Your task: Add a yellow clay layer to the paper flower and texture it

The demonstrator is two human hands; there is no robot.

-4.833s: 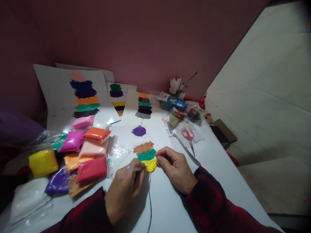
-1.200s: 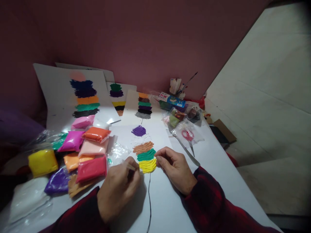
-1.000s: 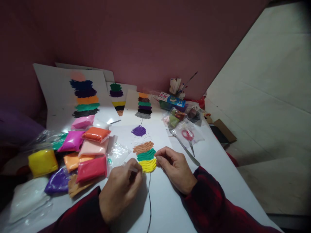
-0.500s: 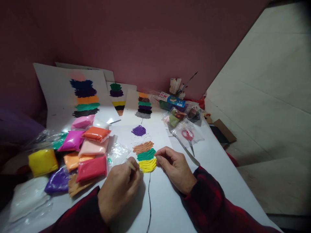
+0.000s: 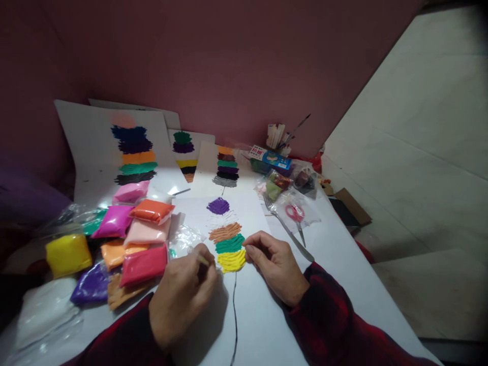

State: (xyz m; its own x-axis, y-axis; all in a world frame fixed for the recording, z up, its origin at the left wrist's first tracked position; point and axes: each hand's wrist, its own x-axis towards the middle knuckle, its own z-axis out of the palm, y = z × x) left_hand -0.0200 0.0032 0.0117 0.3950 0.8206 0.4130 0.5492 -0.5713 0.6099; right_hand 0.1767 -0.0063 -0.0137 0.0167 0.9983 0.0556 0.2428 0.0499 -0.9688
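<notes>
Left hand [image 5: 182, 300], lower centre of frame, fingers clamped on thin stick [image 5: 199, 257]; tip has drawn back left off yellow clay band [image 5: 232, 261], so scoring stroke looks finished. Right hand [image 5: 276, 267], fingers curled together, steadies band's right edge on white sheet [image 5: 259, 315].

stick tool [image 5: 199, 257]: lower end hidden inside left hand [image 5: 182, 300] | black line [image 5: 235, 325]: cut off at bottom edge | box [image 5: 270, 157]: print too small to read | white packets [image 5: 41, 310]: dim, blurred, cut by left edge
</notes>
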